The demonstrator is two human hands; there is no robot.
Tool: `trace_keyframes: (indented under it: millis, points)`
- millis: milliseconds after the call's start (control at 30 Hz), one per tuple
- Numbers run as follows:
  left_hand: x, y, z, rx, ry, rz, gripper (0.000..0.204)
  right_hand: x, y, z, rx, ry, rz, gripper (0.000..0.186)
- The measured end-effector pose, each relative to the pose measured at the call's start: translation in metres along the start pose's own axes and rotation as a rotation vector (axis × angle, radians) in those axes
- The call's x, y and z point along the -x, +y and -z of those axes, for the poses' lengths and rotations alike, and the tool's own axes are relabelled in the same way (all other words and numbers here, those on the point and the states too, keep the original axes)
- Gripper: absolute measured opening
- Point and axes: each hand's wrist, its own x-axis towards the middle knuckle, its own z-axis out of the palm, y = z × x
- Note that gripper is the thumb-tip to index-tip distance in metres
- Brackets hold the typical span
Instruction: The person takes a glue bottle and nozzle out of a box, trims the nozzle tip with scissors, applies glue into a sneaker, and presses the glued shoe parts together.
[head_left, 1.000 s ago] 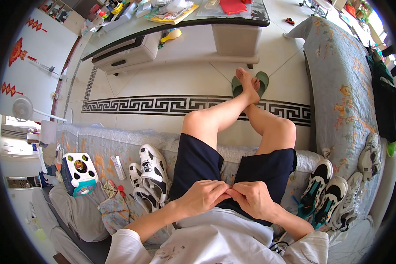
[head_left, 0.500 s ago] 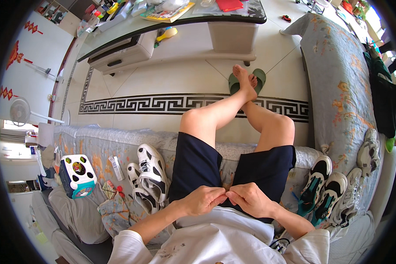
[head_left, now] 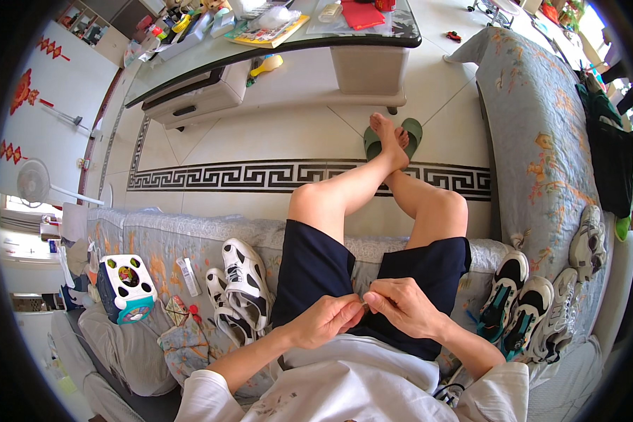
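Note:
Both hands meet above my lap, in front of the dark shorts (head_left: pixel 315 264). My left hand (head_left: pixel 325 320) is closed, thumb and forefinger pinched together. Close against it, my right hand (head_left: pixel 403 307) is pinched too, its fingers curled. Whatever lies between the fingertips is too small to make out. Beside my left thigh lie a white and black sneaker (head_left: pixel 246 281) and its mate (head_left: pixel 226 313). To my right rest a black, white and teal shoe (head_left: pixel 503 292) and a similar shoe (head_left: pixel 529 314), with a white sneaker (head_left: pixel 559 309) beyond them.
I sit on a sofa with a floral cover (head_left: pixel 162 235). A white and teal toy box (head_left: pixel 128 285) and a white tube (head_left: pixel 188 276) lie to the left. Green slippers (head_left: pixel 413 133) are under my crossed feet. Ahead stands a cluttered glass-topped table (head_left: pixel 295 42); a standing fan (head_left: pixel 34 181) is far left.
The view has tipped slightly, so the room sits a little lower. My right hand has risen a little against the left; both stay pinched close together.

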Motion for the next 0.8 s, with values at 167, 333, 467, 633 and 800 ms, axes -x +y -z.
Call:
trace_keyframes:
  millis: [167, 333, 467, 633, 800]
  points:
    - [0.005, 0.011, -0.004, 0.322, -0.05, 0.083, 0.026, 0.0, 0.002, -0.006, -0.212, 0.033, 0.003, 0.041]
    - [0.005, 0.017, -0.003, 0.401, -0.067, 0.07, 0.025, 0.002, 0.001, -0.012, -0.494, 0.033, -0.143, 0.044]
    - [0.005, 0.021, -0.002, 0.408, -0.061, 0.107, 0.026, 0.001, 0.008, -0.018, -0.608, 0.065, -0.167, 0.045]
    - [0.008, 0.025, 0.0, 0.368, -0.018, 0.098, 0.026, -0.003, 0.002, -0.022, -0.536, 0.153, -0.094, 0.041]
    - [0.01, 0.023, -0.004, 0.186, 0.057, 0.01, 0.028, -0.004, -0.003, -0.019, -0.209, 0.184, 0.059, 0.029]
